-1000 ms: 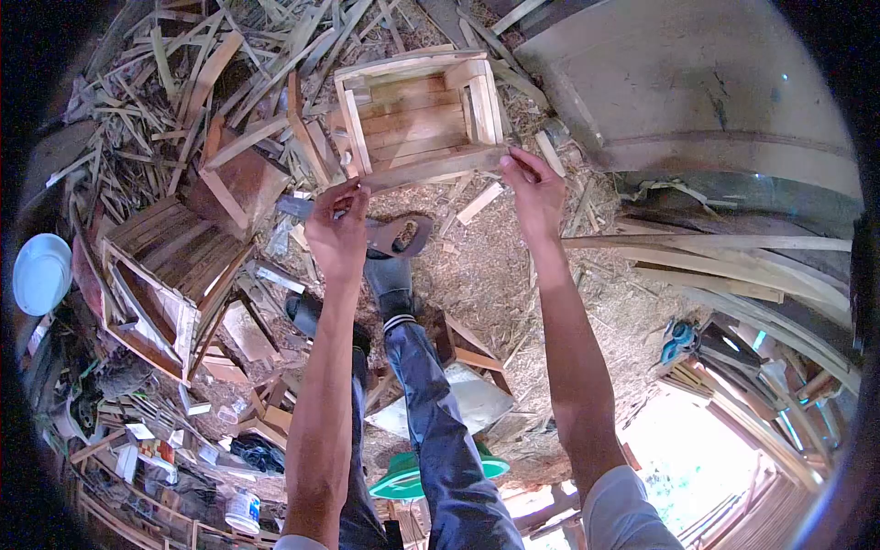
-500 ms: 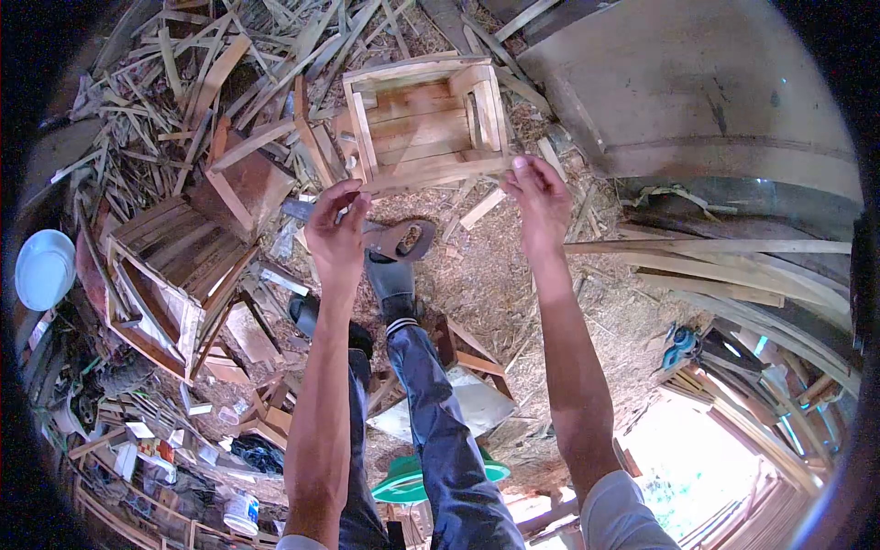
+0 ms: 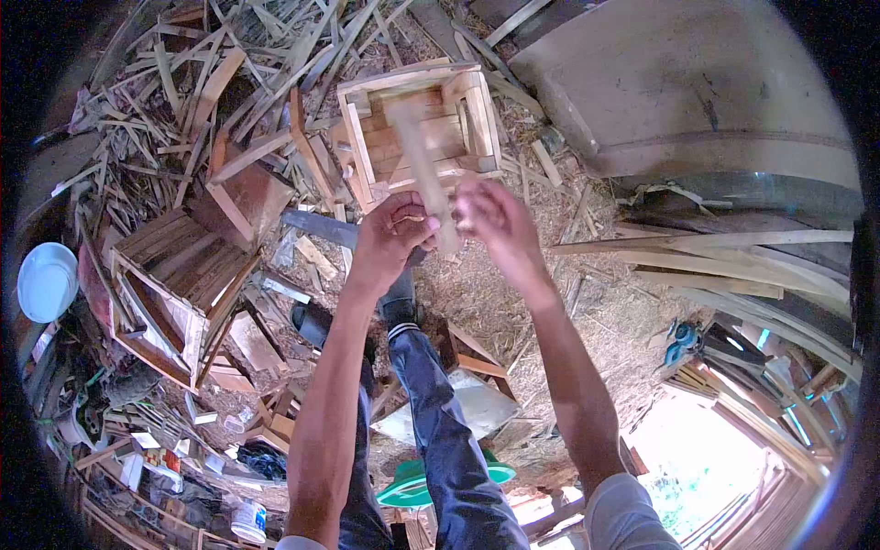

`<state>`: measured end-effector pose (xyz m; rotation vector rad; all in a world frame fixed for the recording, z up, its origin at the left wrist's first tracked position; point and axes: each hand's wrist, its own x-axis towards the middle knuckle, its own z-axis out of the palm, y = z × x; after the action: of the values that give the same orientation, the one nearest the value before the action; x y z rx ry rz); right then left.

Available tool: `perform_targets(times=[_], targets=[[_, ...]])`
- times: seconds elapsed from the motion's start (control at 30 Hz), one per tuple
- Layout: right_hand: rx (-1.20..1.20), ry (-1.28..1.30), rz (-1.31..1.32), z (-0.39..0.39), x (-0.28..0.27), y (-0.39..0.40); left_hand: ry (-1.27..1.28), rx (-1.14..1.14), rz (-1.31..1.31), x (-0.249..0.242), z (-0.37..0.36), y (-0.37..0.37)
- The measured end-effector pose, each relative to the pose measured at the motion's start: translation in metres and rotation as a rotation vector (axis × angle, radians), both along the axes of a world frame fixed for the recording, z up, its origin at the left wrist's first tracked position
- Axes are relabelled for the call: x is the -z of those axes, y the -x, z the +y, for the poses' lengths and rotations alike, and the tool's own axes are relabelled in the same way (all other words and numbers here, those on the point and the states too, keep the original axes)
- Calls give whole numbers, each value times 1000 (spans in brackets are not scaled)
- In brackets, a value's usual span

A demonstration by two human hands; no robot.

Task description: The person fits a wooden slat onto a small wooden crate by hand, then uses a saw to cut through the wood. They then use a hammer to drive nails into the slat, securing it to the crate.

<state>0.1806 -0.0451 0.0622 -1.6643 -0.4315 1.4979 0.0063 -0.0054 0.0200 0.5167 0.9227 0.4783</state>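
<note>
Wooden strip (image 3: 421, 165) is pinched near its close end by your left hand (image 3: 389, 240), long axis running forward from it; your blurred right hand (image 3: 500, 225) is just beside, grip impossible to tell.

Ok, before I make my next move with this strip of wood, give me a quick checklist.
1. Pale flat wooden strip gripped by the left hand: ok, its fingers close on the near end.
2. Right hand gripping the strip: cannot tell, it is blurred beside it.
3. Strip clear of the view into the open wooden box: not ok, it crosses in front of the opening.
4. Long grey flat blade out of both hands: ok.
5. Floor free of debris: not ok, shavings and pale wooden offcuts litter it.
</note>
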Motion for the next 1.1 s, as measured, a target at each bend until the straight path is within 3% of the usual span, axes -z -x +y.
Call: perform_targets(times=[0.03, 0.1, 0.17, 0.2, 0.23, 0.33, 0.43, 0.63, 0.97, 1.1], targets=[[-124, 67, 34, -9, -5, 2, 15, -60, 35, -5, 3, -5], [-52, 53, 63, -27, -5, 9, 25, -120, 61, -1, 1, -10], [27, 48, 100, -36, 4, 9, -234, 106, 231, 8, -4, -10], [19, 9, 57, -36, 12, 3, -203, -50, 102, 10, -10, -14], [9, -30, 15, -31, 15, -1, -202, -49, 110, 10, -9, -10], [-16, 15, -18, -16, 14, -19, 40, -530, -118, 14, 2, 5], [-75, 126, -46, 1, 15, -34, -87, -630, 17, 21, 10, 22], [99, -34, -246, 19, 48, -45, -200, -358, 430, 20, 7, 27], [113, 7, -491, 10, 63, -48, -364, -416, 576, 36, -1, 24], [115, 6, -581, 6, 68, -47, -376, -310, 693, 36, 0, 23]])
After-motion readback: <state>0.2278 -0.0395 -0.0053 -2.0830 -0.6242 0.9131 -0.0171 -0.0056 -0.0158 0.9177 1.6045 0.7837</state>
